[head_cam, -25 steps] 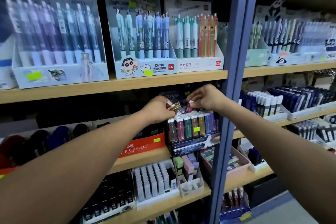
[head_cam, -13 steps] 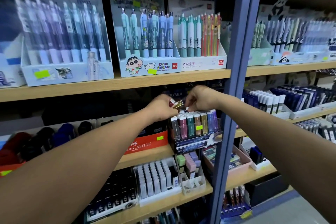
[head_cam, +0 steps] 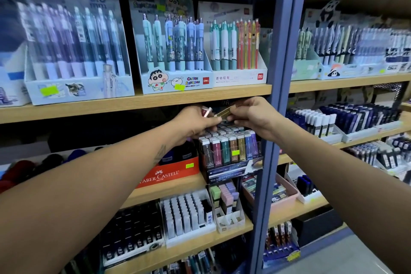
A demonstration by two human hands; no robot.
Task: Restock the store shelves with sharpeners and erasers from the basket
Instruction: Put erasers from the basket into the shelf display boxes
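Wooden shelves (head_cam: 133, 104) on a blue upright (head_cam: 275, 118) fill the frame, and at center both hands meet just under the upper board, over a display box (head_cam: 229, 153) of slim colored erasers. Between them a gold eraser (head_cam: 223, 112) is pinched, the right hand (head_cam: 255, 118) curling its fingers on its right end, while the left hand (head_cam: 195, 122) grips its left end and also a red-and-white eraser (head_cam: 205, 111). An orange Faber-Castell box (head_cam: 169, 173) sits left of the display, pens (head_cam: 173, 44) on the shelf above.
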